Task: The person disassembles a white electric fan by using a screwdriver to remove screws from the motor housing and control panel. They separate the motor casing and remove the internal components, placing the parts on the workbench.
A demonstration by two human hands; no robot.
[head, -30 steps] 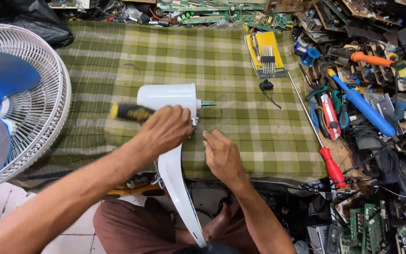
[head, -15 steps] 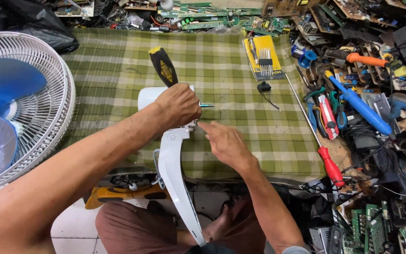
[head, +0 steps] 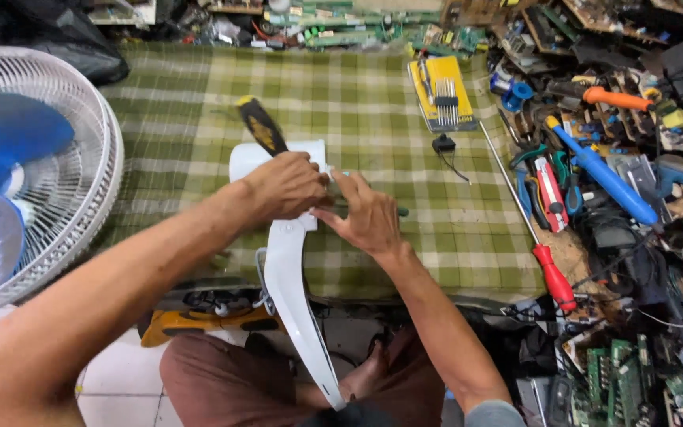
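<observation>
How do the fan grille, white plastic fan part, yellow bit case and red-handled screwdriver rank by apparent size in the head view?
1. fan grille
2. white plastic fan part
3. red-handled screwdriver and yellow bit case: unsure, one long and thin, one compact.

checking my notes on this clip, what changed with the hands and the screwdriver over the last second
The left hand swung the black and yellow screwdriver from lying sideways to standing nearly upright over the white fan part, keeping its grip. The right hand slid up until its fingers met the left hand. The white part, green checked cloth and blue fan stayed put.
</observation>
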